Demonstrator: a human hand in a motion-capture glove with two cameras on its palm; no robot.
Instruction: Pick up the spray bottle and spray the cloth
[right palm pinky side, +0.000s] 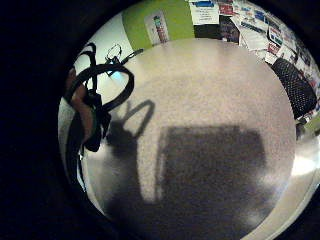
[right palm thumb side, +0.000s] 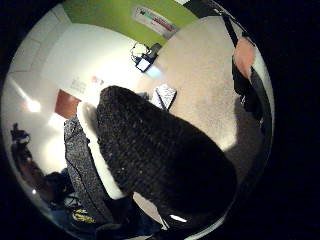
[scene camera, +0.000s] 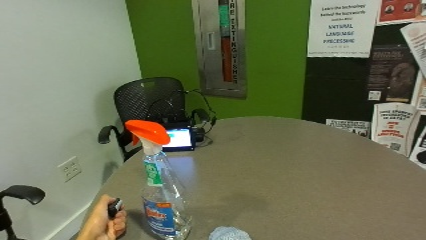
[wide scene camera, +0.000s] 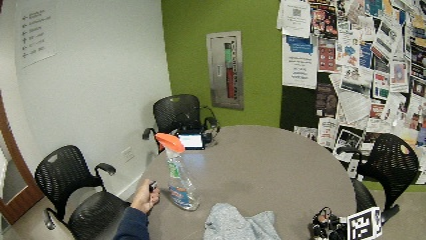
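Note:
A clear spray bottle (scene camera: 160, 197) with an orange trigger head stands upright near the table's front left edge, also seen in the wide outside view (wide scene camera: 178, 175). A grey cloth (wide scene camera: 239, 225) lies crumpled on the table just right of the bottle; only its top edge (scene camera: 229, 233) shows in the outside view. My gloved right hand (wide scene camera: 326, 223) rests low at the table's front right, well away from both, holding nothing. Its palm views show bare tabletop (right palm pinky side: 210, 100) under it and a black gloved digit (right palm thumb side: 160, 160) close up. A bare left hand (scene camera: 103, 222) beside the bottle grips a small black object.
The round grey table (wide scene camera: 266, 165) carries a small lit screen device (wide scene camera: 192, 141) with cables at its far left edge. Black mesh chairs (wide scene camera: 176, 112) stand behind, left (wide scene camera: 66, 175) and right (wide scene camera: 389, 160). Posters cover the right wall.

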